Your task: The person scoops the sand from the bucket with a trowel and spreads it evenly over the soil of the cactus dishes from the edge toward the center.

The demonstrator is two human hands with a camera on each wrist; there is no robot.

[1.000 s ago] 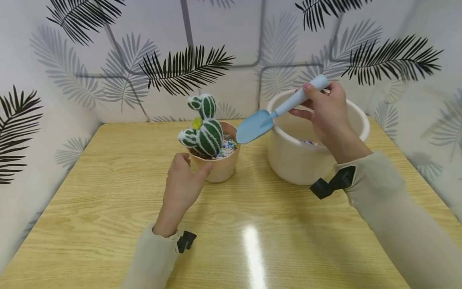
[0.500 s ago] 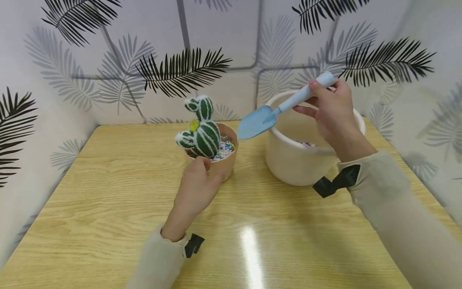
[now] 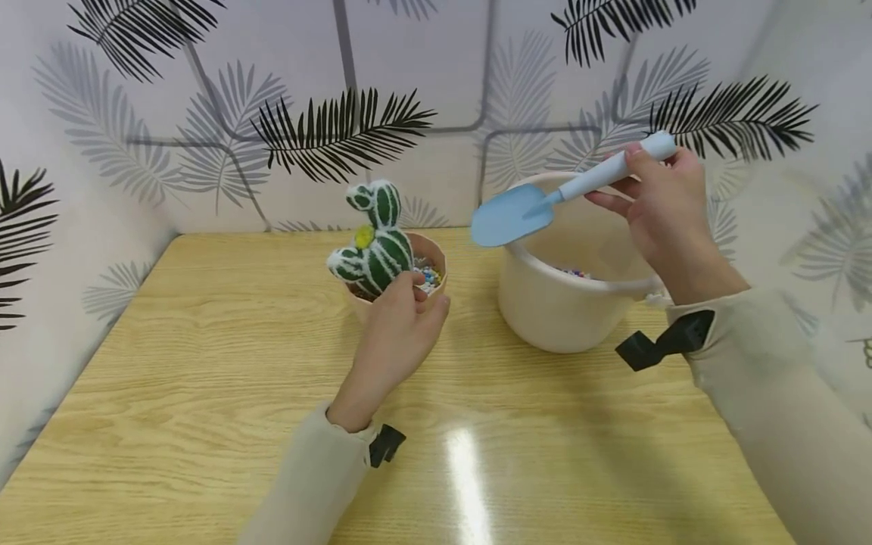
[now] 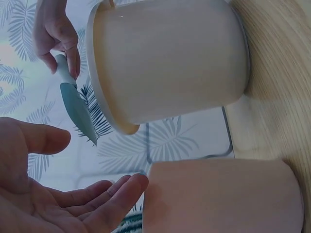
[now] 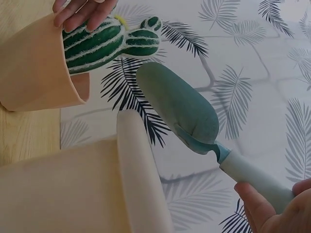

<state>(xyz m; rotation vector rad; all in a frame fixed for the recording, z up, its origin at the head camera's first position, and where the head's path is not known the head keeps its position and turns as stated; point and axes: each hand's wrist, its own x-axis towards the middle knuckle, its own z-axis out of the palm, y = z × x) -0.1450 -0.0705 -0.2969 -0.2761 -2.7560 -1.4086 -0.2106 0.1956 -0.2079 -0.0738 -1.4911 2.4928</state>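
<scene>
My right hand [image 3: 671, 208] holds a light blue garden trowel [image 3: 512, 216] by its handle, fingers and thumb curled round it. The blade points left, over the near-left rim of a large cream bucket [image 3: 555, 314], and looks bare in the right wrist view. My left hand [image 3: 400, 333] is at the front rim of a peach flowerpot [image 4: 223, 199], its fingers loosely bent and apart from the thumb, gripping nothing. In the pot a green felt-like cactus [image 3: 388, 257] with white stripes and a yellow flower leans left. Colourful beads [image 3: 428, 274] lie beside it, partly hidden by the left hand.
Small coloured beads [image 3: 575, 273] show inside the bucket, which stands to the right of the pot. Both stand on a wooden table [image 3: 204, 363] near its back edge, against a leaf-patterned wall [image 3: 436, 68].
My left hand has moved right and forward, from the pot's left side to over its front rim. My right hand has carried the trowel rightward and slightly up, away from the pot.
</scene>
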